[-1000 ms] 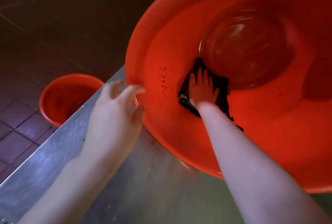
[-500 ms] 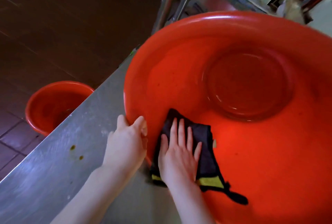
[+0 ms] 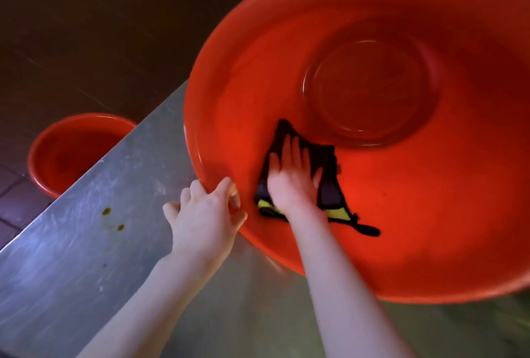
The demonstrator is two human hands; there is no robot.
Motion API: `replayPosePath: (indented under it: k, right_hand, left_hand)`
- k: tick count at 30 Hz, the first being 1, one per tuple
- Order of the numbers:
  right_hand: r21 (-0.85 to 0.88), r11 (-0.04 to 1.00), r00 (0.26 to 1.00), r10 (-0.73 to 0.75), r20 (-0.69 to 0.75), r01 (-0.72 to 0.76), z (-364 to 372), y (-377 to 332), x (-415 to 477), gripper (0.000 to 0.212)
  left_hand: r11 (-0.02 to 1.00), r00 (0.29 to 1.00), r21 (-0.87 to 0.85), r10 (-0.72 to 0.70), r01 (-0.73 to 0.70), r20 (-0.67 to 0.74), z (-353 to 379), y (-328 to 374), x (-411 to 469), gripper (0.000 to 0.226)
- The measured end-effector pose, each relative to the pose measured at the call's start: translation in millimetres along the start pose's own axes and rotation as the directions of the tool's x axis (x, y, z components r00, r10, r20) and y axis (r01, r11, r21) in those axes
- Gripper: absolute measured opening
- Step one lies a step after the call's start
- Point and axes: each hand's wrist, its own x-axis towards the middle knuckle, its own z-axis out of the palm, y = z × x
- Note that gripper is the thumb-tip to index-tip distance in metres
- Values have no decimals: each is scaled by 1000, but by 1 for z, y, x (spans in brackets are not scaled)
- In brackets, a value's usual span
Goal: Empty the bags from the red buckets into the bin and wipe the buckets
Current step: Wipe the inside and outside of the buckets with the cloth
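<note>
Large red bucket [image 3: 415,214]: wide, round, glossy orange-red plastic with a thick rolled rim. A raised circular base ring shows deep inside. It sits on the steel table [image 3: 86,257], mouth tipped toward us, and fills the right side of the view. Its far rim is blurred. The inner wall is smooth and catches soft highlights, with a few tiny dark specks on the lower right wall.

Left hand [image 3: 205,214]: fingers curl over the bucket's near-left rim and grip it.

Right hand [image 3: 292,177]: inside the bucket on the near wall, fingers straight and spread, palm pressing a cloth [image 3: 328,165] flat against the plastic. The cloth is dark, with a yellow patch at its lower edge and a dark tail trailing to the right.

Second red bucket [image 3: 71,154]: smaller in view, same colour, standing on the dark tiled floor [image 3: 86,27] to the left, partly hidden behind the table edge.

We note two brownish spots [image 3: 106,210] on the steel, left of the left hand.
</note>
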Motion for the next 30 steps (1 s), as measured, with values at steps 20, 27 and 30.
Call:
replayPosePath:
  k: [20,27,30]
  right_hand:
    - [-319,937,990,134,-45,-141,-22,28,28,58]
    - [-192,981,999,33,22,-28,-17,5,43,57]
    - [-196,960,971,-222,-87,202,13,-6,-25,61]
  left_hand:
    - [962,978,-181,187,-202,-97,-4,-17,21,29]
    - [970,995,-228,74,-88,-70,12,-13,22,28]
    - [969,999,-245,33,-38,-27,8,-14,25,24]
